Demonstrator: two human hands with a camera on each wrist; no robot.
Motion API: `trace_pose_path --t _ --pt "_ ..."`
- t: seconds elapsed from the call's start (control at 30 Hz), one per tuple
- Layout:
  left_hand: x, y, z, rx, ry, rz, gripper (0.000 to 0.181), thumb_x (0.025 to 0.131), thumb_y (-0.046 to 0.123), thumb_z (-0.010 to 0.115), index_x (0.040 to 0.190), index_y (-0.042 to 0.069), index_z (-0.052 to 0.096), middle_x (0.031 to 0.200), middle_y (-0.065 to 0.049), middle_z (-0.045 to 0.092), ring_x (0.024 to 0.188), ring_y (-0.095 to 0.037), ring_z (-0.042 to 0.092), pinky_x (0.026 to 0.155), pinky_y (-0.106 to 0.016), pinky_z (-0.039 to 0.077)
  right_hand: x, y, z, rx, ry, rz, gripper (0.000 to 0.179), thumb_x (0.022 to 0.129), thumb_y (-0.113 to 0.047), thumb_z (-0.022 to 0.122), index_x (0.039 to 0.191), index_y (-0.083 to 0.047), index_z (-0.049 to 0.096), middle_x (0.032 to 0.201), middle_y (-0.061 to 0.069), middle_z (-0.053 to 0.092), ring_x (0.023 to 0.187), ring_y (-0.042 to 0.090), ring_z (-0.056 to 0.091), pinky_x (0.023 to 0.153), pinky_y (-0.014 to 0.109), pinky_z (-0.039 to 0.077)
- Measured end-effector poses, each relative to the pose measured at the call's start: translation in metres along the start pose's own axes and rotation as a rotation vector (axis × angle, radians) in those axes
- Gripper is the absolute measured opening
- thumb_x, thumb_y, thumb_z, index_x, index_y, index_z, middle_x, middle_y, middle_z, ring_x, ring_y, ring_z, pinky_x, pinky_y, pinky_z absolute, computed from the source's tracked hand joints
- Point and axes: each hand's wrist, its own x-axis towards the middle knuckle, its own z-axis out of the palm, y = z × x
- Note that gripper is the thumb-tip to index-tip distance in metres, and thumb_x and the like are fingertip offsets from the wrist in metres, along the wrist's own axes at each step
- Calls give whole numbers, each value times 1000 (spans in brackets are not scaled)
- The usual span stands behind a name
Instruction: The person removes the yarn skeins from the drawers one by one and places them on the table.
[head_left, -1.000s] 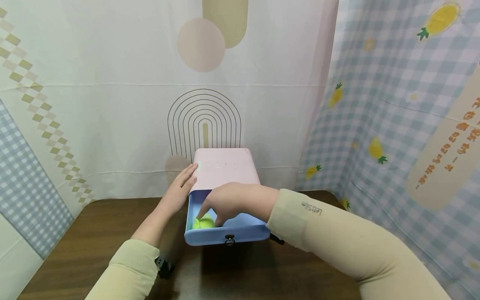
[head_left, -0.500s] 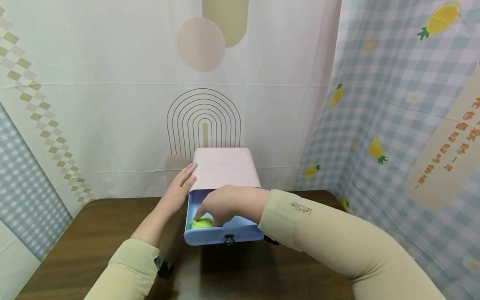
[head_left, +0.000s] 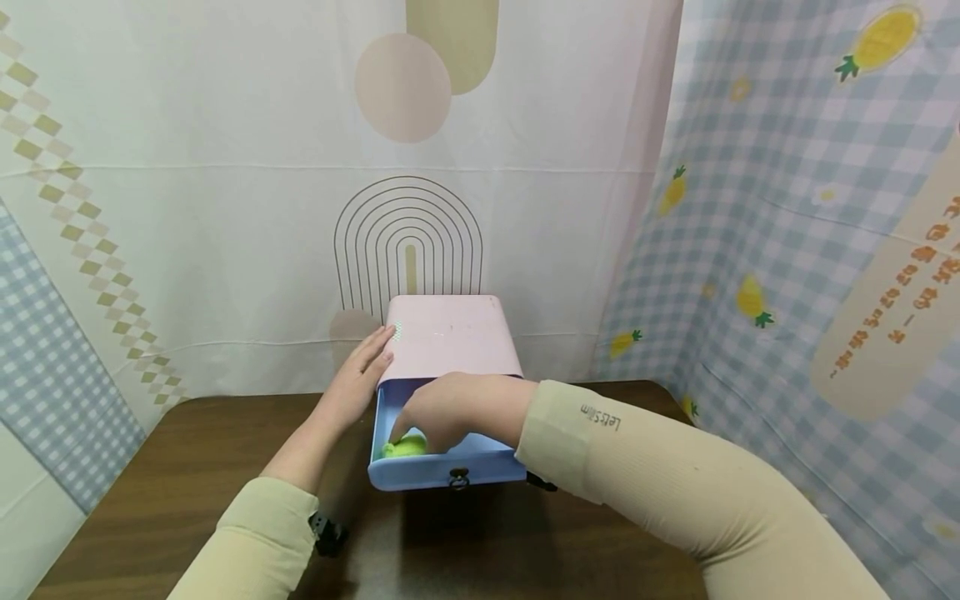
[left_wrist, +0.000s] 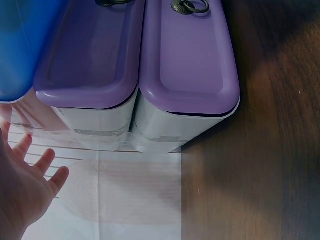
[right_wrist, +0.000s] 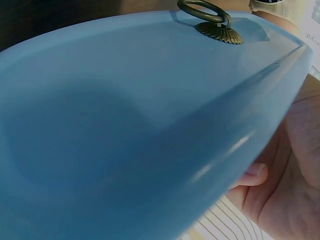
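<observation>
In the head view, a pink-topped drawer box (head_left: 453,337) stands on the table, its blue drawer (head_left: 408,477) pulled out towards me. My left hand (head_left: 351,392) rests with extended fingers against the box's left side. In the left wrist view, the fingers of this left hand (left_wrist: 27,185) are spread. My right hand (head_left: 446,408) reaches down into the drawer, fingers bent around a rounded lime-green thing (head_left: 405,447) in the front left corner. Its kind is unclear. From the right wrist, the drawer's front (right_wrist: 110,100) hides most of the right hand (right_wrist: 287,195) and the green thing.
Purple drawers (left_wrist: 195,60) with ring pulls show in the left wrist view. A bronze ring pull (head_left: 459,478) hangs on the blue drawer's front. Brown wooden table (head_left: 225,442) surrounds the box. Patterned curtains (head_left: 225,250) hang behind and on the right.
My right hand has shifted slightly left and down in the drawer, and the green thing sits a little lower and further left. My left hand has stayed put.
</observation>
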Motion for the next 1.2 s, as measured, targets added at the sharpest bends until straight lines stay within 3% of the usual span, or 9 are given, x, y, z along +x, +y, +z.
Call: trace_pose_path --t 0.53,1.2 --pt "-1 1 1 1 4 -8 56 106 50 35 157 27 32 164 -8 20 149 -36 15 113 -67 15 -3 9 6 21 38 -24 46 91 -26 73 134 -38 62 123 -17 65 95 8 56 100 34 47" --pt "0 -1 1 15 5 -3 56 106 50 35 157 27 31 164 -9 20 149 -37 16 113 -68 15 0 11 11 -60 116 -69 42 91 -31 73 131 -37 65 115 -19 68 90 4 57 94 30 50"
